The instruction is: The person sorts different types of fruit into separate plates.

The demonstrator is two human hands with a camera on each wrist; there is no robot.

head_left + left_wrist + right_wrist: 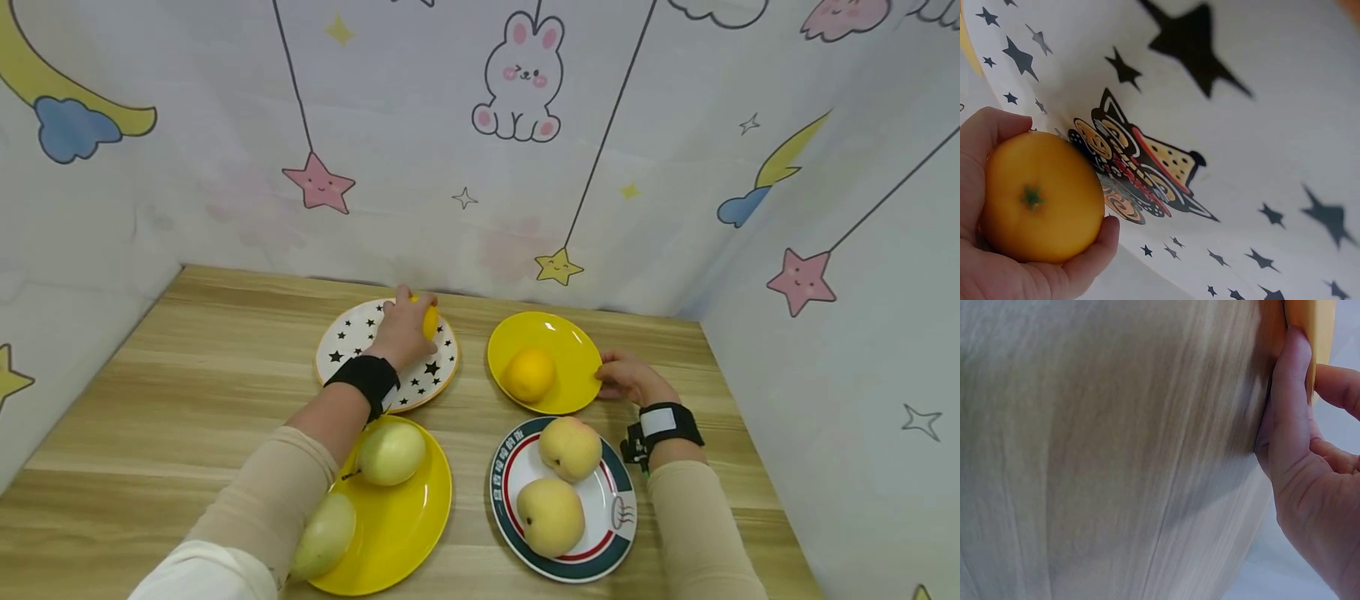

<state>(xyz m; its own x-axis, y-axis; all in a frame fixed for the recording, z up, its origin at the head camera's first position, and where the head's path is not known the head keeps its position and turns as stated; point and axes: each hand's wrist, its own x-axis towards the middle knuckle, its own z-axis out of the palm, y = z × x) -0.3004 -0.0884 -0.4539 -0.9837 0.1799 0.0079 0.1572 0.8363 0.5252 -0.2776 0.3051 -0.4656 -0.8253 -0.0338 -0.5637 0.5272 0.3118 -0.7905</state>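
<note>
My left hand (402,335) grips an orange (1044,197) over the white plate with black stars (347,337) at the back left. Fingers and thumb curl round the fruit, and a printed cartoon figure (1138,162) shows on the plate beside it. At the back right, my right hand (636,381) pinches the right rim of a small yellow plate (572,358). In the right wrist view one finger lies under the plate's edge (1322,337) and another on its upper side. A second orange (530,374) sits on that yellow plate, toward its left.
A larger yellow plate (408,533) at front left bears two pale green-yellow fruits (392,454), partly behind my left forearm. Two peaches (551,517) lie on a green-rimmed plate (573,571) at front right. Behind the wooden table (187,375) hangs a printed cloth (420,108).
</note>
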